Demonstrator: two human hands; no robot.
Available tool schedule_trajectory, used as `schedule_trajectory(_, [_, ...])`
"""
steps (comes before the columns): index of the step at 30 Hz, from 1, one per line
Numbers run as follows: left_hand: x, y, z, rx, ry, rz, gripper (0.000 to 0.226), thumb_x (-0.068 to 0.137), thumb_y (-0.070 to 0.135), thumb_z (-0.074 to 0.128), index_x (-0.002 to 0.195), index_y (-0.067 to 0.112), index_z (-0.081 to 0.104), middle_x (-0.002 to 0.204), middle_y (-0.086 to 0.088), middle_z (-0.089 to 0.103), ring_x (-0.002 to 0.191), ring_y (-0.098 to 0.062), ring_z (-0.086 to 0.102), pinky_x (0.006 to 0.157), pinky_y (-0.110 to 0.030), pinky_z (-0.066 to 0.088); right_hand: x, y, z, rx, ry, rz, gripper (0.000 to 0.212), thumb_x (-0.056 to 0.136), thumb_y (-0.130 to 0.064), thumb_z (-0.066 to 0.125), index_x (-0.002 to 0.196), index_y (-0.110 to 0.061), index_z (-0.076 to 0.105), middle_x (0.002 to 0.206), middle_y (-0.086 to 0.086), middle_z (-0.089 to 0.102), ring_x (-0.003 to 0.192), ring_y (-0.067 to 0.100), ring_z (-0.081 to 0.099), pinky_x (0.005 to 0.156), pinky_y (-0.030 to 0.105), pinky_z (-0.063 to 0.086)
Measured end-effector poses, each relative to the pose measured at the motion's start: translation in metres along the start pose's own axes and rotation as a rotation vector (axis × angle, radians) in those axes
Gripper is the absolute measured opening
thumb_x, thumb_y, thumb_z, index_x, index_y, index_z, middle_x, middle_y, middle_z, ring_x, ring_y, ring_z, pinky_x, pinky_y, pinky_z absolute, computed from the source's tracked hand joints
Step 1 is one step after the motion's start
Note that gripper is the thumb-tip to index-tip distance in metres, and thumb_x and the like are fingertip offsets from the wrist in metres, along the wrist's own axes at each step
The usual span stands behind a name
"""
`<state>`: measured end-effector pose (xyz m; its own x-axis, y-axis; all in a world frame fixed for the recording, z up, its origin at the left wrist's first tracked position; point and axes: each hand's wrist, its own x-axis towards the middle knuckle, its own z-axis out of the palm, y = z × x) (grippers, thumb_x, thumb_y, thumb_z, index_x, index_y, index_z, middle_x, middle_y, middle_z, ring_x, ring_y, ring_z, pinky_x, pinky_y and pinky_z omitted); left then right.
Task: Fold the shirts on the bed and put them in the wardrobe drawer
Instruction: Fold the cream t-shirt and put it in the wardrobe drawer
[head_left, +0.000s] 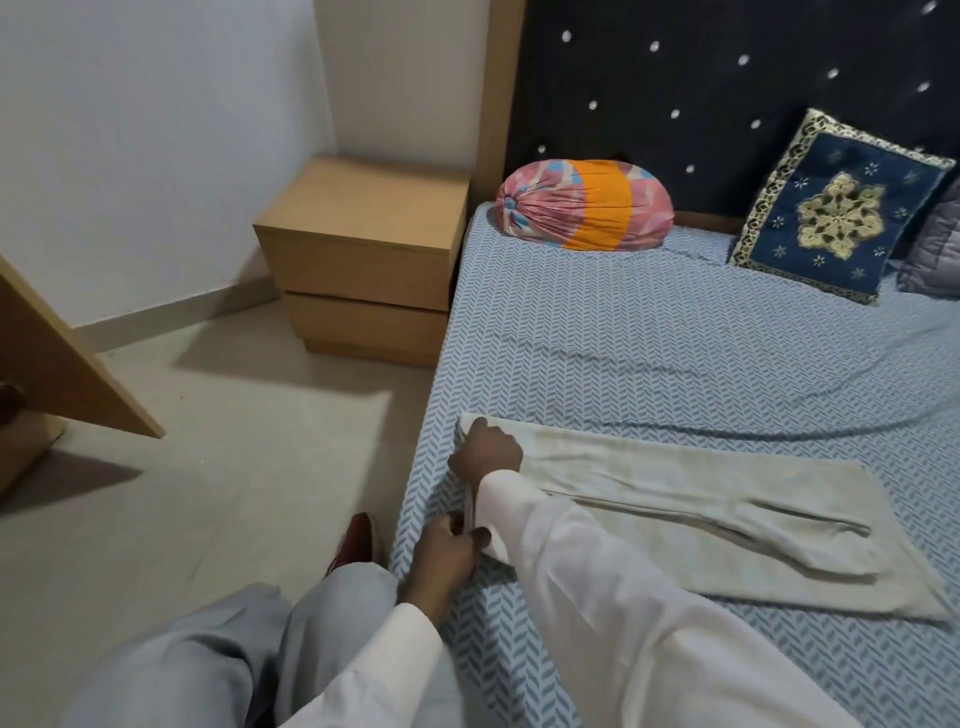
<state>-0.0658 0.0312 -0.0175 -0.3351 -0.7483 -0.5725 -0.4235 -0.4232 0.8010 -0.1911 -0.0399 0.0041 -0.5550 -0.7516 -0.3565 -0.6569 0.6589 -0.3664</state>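
White sleeves (587, 597) run out to your two hands at the left edge of the blue herringbone-sheeted bed (675, 353). The long pale beige shirt (675, 512) lies flat there, close to the near-left corner, narrowed into a strip with one sleeve laid along its top. Your left hand (445, 558) pinches the nearer corner of the shirt's end right at the bed's edge, thumb over the cloth. Your right hand (488, 453), a little farther along that same end, curls over the other corner. Holding both corners of one end looks like the set-up for carrying it across to the opposite end, so the strip halves without skewing. I judge this shirt about midway through folding, with the drawer step not yet begun. Keep the corners level when you lift, since the loose sleeve could slide off. Past the bed's left edge stands a light wooden two-drawer bedside cabinet (363, 249). At the head edge lie a pink-and-orange gathered bolster (584, 213) and a navy embroidered square cushion (836, 208), which leans on the dark studded headboard (701, 93).
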Motion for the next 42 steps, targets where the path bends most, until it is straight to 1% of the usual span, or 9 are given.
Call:
schedule_trajectory(5, [-0.022, 0.013, 0.024, 0.294, 0.027, 0.315, 0.038, 0.077, 0.015, 0.065, 0.115, 0.019, 0.069, 0.096, 0.000, 0.070, 0.081, -0.010, 0.061, 0.068, -0.014, 0.043, 0.006, 0.059, -0.047, 0.735, -0.167, 0.261, 0.005, 0.081, -0.009, 0.062, 0.081, -0.007, 0.058, 0.068, 0.013, 0.052, 0.055, 0.024, 0.053, 0.051, 0.030, 0.052])
schedule_trajectory(10, [-0.023, 0.008, 0.054, 0.595, 0.012, 0.446, 0.036, 0.082, 0.019, 0.054, 0.117, 0.020, 0.061, 0.103, -0.007, 0.055, 0.096, -0.024, 0.059, 0.079, -0.026, 0.045, 0.005, 0.105, -0.052, 0.814, -0.114, 0.279, 0.028, 0.080, 0.005, 0.064, 0.062, -0.010, 0.048, 0.053, 0.006, 0.035, 0.041, 0.016, 0.035, 0.044, 0.021, 0.039])
schedule_trajectory(15, [-0.014, -0.002, 0.062, 0.751, -0.116, 0.511, 0.034, 0.091, 0.021, 0.051, 0.125, 0.017, 0.053, 0.109, -0.007, 0.054, 0.098, -0.023, 0.057, 0.082, -0.028, 0.046, 0.013, 0.113, -0.037, 0.529, 0.001, 0.233, 0.013, 0.073, -0.011, 0.066, 0.080, -0.015, 0.056, 0.078, 0.011, 0.061, 0.066, 0.026, 0.061, 0.066, 0.040, 0.055])
schedule_trajectory(20, [-0.007, -0.007, 0.061, 0.709, -0.189, 0.583, 0.022, 0.092, 0.014, 0.044, 0.110, 0.009, 0.057, 0.103, -0.005, 0.053, 0.088, -0.018, 0.052, 0.079, -0.028, 0.046, 0.003, 0.106, -0.021, -0.006, 0.332, -0.108, 0.044, 0.084, -0.013, 0.057, 0.127, -0.012, 0.050, 0.115, 0.014, 0.056, 0.107, 0.036, 0.054, 0.081, 0.040, 0.046])
schedule_trajectory(27, [-0.003, -0.010, 0.059, 0.689, -0.060, 0.547, 0.028, 0.098, 0.021, 0.043, 0.119, 0.016, 0.061, 0.113, -0.004, 0.058, 0.097, -0.021, 0.059, 0.086, -0.033, 0.050, 0.013, 0.101, -0.029, -0.255, 0.114, -0.072, 0.038, 0.099, -0.031, 0.037, 0.127, -0.010, 0.052, 0.127, 0.015, 0.056, 0.118, 0.033, 0.052, 0.099, 0.042, 0.035])
schedule_trajectory(29, [0.002, -0.007, 0.056, 0.632, 0.166, 0.436, 0.035, 0.095, 0.030, 0.049, 0.128, 0.020, 0.054, 0.122, -0.002, 0.054, 0.104, -0.023, 0.059, 0.087, -0.034, 0.050, 0.015, 0.091, -0.030, -0.332, 0.069, -0.039, 0.064, 0.096, -0.058, 0.035, 0.134, -0.009, 0.051, 0.137, 0.015, 0.051, 0.126, 0.032, 0.047, 0.104, 0.044, 0.031])
schedule_trajectory(32, [0.014, -0.005, 0.053, 0.624, 0.173, 0.238, 0.049, 0.087, 0.040, 0.060, 0.129, 0.018, 0.045, 0.122, -0.006, 0.056, 0.108, -0.029, 0.059, 0.085, -0.036, 0.049, 0.009, 0.080, -0.026, -0.423, -0.007, -0.016, 0.100, 0.081, -0.079, 0.040, 0.145, -0.004, 0.038, 0.145, 0.016, 0.041, 0.132, 0.033, 0.039, 0.107, 0.046, 0.028])
schedule_trajectory(36, [0.022, -0.004, 0.057, 0.518, 0.036, 0.150, 0.042, 0.085, 0.039, 0.067, 0.119, 0.016, 0.059, 0.117, -0.005, 0.068, 0.106, -0.025, 0.064, 0.090, -0.035, 0.051, 0.007, 0.073, -0.024, -0.463, -0.068, -0.011, 0.113, 0.073, -0.072, 0.060, 0.150, 0.002, 0.023, 0.147, 0.017, 0.037, 0.134, 0.032, 0.039, 0.109, 0.042, 0.029])
schedule_trajectory(42, [0.010, -0.005, 0.054, 0.257, -0.054, 0.157, 0.039, 0.092, 0.022, 0.062, 0.129, 0.009, 0.057, 0.126, -0.008, 0.062, 0.116, -0.023, 0.059, 0.091, -0.025, 0.046, -0.017, 0.050, -0.005, -0.681, -0.001, -0.111, 0.066, 0.096, -0.024, 0.040, 0.153, -0.005, 0.013, 0.129, 0.014, 0.058, 0.114, 0.031, 0.057, 0.094, 0.039, 0.041])
